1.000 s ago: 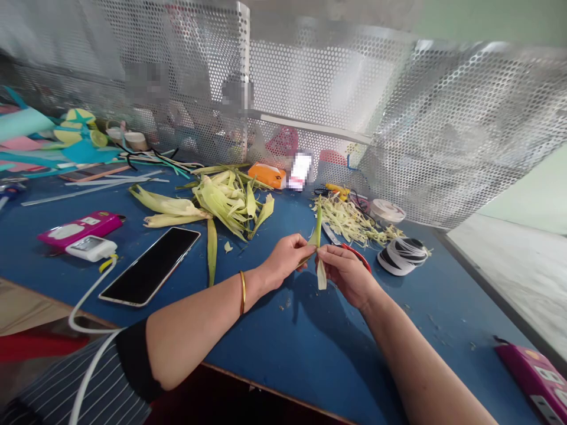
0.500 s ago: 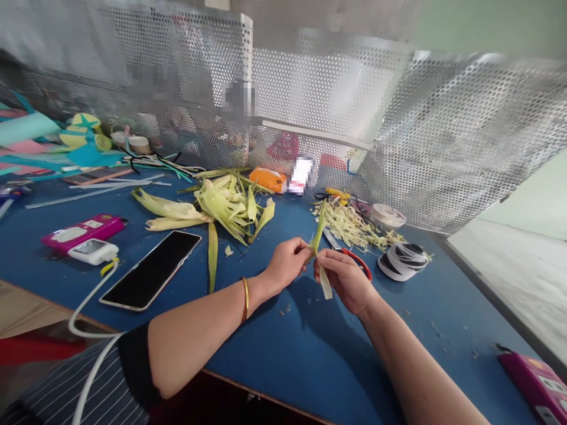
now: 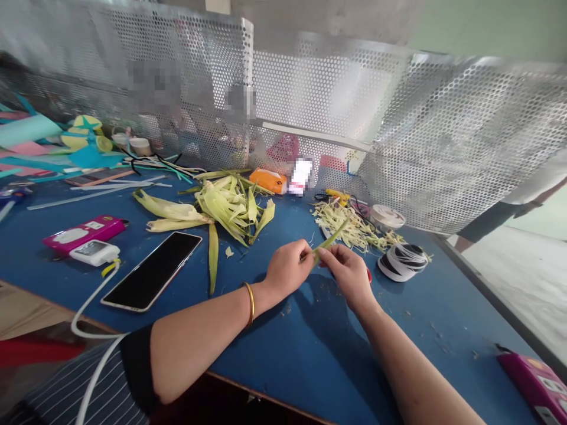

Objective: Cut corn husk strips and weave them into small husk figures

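Note:
Between my two hands, over the middle of the blue table [image 3: 266, 354], is a narrow green corn husk strip [image 3: 333, 237]. My left hand [image 3: 289, 268] pinches its near end, a gold bangle on the wrist. Close beside it, my right hand [image 3: 348, 273] grips the same strip between thumb and fingers. The strip's tip points away and to the right. Beneath my right hand lie scissors [image 3: 369, 275], mostly hidden, with a bit of red handle showing. A heap of corn husks [image 3: 225, 203] lies to the left, and a pile of shredded husk [image 3: 343, 221] lies beyond my hands.
A phone [image 3: 153, 271], a magenta device [image 3: 84, 232] and a white cable [image 3: 95, 295] lie left. A black-and-white spool [image 3: 402, 261] sits right, near a tape roll [image 3: 387, 216]. An orange packet [image 3: 268, 180] stands before the perforated metal screen [image 3: 310, 88]. Another person is partly visible at far right.
The husk strip has swung from nearly upright to slanting right, and its pale lower end is now out of sight. My right hand covers more of the scissors. A person has appeared at far right.

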Demonstrator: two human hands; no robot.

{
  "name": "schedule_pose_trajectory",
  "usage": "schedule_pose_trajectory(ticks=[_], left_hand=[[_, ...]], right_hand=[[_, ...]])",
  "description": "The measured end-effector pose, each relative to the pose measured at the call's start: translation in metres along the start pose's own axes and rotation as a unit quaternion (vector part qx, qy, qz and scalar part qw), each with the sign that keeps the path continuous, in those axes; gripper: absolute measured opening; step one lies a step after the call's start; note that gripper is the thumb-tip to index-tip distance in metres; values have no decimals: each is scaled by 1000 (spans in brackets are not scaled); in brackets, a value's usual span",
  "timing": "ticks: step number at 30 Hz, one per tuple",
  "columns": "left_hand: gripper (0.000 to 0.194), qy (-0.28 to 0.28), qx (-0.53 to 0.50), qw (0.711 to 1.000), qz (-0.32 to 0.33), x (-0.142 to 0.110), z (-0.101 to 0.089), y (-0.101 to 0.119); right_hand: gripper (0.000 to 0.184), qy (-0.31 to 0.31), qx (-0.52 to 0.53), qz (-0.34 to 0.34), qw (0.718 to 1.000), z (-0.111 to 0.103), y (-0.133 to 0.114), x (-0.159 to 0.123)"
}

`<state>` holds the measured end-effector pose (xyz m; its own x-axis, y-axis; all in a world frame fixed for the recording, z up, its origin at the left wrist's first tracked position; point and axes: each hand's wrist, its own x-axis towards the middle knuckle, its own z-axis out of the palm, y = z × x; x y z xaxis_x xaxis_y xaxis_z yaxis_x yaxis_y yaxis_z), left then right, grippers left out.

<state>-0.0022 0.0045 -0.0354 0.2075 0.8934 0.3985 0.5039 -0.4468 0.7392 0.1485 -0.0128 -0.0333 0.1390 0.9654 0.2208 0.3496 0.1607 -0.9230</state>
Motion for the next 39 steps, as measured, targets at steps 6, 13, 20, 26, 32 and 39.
schedule_pose_trajectory(ticks=[6, 13, 20, 26, 32, 39], left_hand=[[16, -16, 116, 990, 75, -5, -2, 1], [11, -64, -39, 997, -18, -1, -6, 1], [3, -179, -352, 897, -199, 3, 0, 3], [18, -124, -262, 942, -168, 2, 1, 0], [25, -87, -127, 982, -109, -1, -1, 1], [24, -95, -188, 968, -135, 0, 2, 4]], right_hand=[[19, 14, 57, 17, 998, 1, -2, 0], [14, -10, 62, -14, 998, 0, -5, 2], [16, -68, 94, -31, 993, -1, -4, 4], [24, -68, 95, -12, 993, 2, -5, 1], [18, 8, 27, -4, 1000, 3, 9, 2], [5, 7, 91, -11, 996, 2, 5, 3]])
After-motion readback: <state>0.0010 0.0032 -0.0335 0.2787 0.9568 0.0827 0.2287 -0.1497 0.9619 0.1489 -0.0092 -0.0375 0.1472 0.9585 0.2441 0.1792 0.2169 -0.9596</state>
